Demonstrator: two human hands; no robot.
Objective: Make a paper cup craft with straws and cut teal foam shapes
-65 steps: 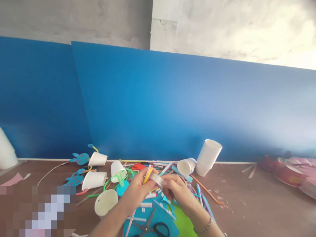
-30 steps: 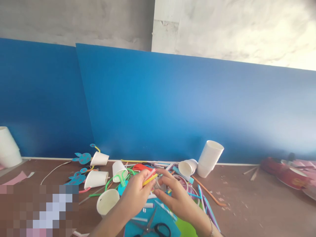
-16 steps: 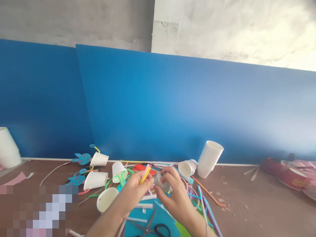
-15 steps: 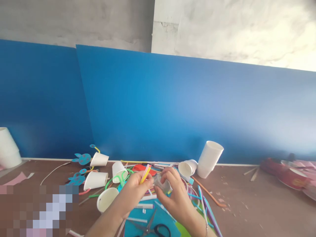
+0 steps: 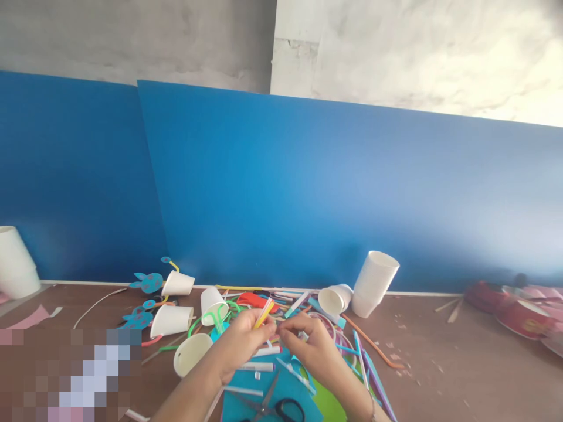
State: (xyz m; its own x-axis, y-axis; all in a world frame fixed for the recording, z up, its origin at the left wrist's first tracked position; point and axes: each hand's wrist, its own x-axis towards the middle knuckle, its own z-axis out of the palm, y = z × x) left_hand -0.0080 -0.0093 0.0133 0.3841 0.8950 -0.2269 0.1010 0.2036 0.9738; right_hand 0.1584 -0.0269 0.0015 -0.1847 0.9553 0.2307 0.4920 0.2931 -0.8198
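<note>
My left hand (image 5: 246,340) is closed round a small bundle of yellow and pink straws (image 5: 264,313), whose ends stick up above the fingers. Close to its right, my right hand (image 5: 310,343) has its thumb and index finger pinched together near the left fingertips; anything between them is too small to make out. Below the hands lie scissors with black handles (image 5: 289,410), white markers (image 5: 258,367) and blue paper (image 5: 237,404). A white cup (image 5: 192,354) rests beside my left forearm.
Cups with blue paper animal shapes (image 5: 171,321) lie on the left. A leaning cup stack (image 5: 375,284) stands by the blue partition (image 5: 281,193). An orange pipe cleaner (image 5: 373,341) and scraps are on the right, with red and pink items (image 5: 523,313) beyond.
The clear roll-like object that was in my right hand is no longer visible. My right fingers have come together and moved slightly left and lower, nearer the left fingertips.
</note>
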